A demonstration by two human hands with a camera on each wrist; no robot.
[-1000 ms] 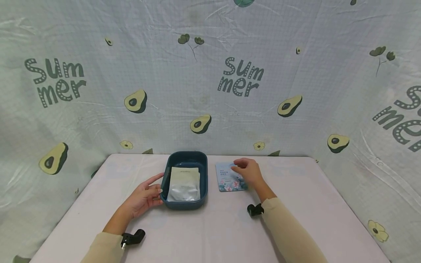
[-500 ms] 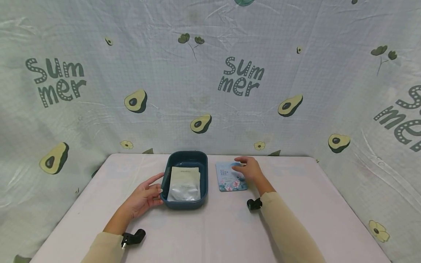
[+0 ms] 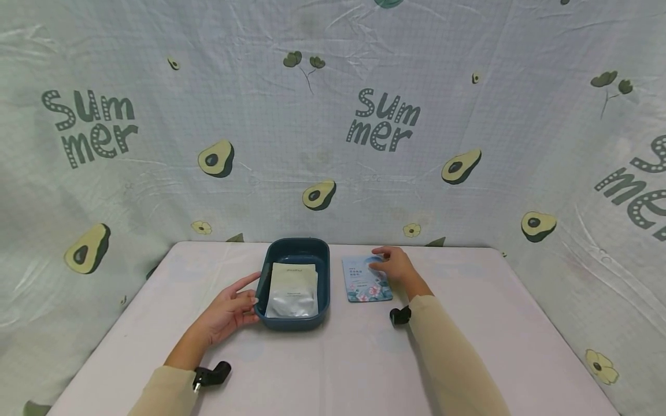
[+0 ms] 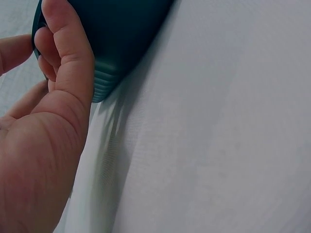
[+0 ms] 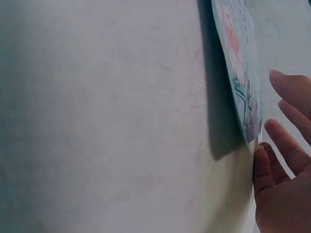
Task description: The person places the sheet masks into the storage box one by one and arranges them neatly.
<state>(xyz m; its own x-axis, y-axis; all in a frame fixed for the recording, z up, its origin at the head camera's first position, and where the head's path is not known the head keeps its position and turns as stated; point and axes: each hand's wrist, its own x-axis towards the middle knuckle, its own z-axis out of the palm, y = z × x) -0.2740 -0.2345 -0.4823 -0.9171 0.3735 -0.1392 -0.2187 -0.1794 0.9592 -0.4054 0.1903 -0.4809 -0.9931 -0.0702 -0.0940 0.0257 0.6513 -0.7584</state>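
Observation:
My left hand (image 3: 224,315) rests at the left side of a dark blue rectangular tray (image 3: 298,325), its fingers spread along the rim and outer wall. In the left wrist view, fingers of the left hand (image 4: 46,160) touch the ribbed wall of the tray (image 4: 126,29). Inside the tray lie cream-and-silver sachets (image 3: 293,289), apparently stacked. To the right, a light blue floral sachet (image 3: 359,283) lies flat on the table. My right hand (image 3: 398,267) hovers over its upper right part, thumb and fingers apart. The right wrist view shows a gap between those fingers and the sachet (image 5: 238,58).
A pale pink cloth covers the table (image 3: 312,375). Behind it and at the sides hangs a white curtain (image 3: 260,115) printed with avocados and lettering. Small black cameras sit on both wrists, the left camera (image 3: 213,374) near the tray's front left.
The right forearm has shifted slightly forward and left while the hand stays above the blue sachet. The left hand, tray and sachets keep their places; the head view has drifted a little.

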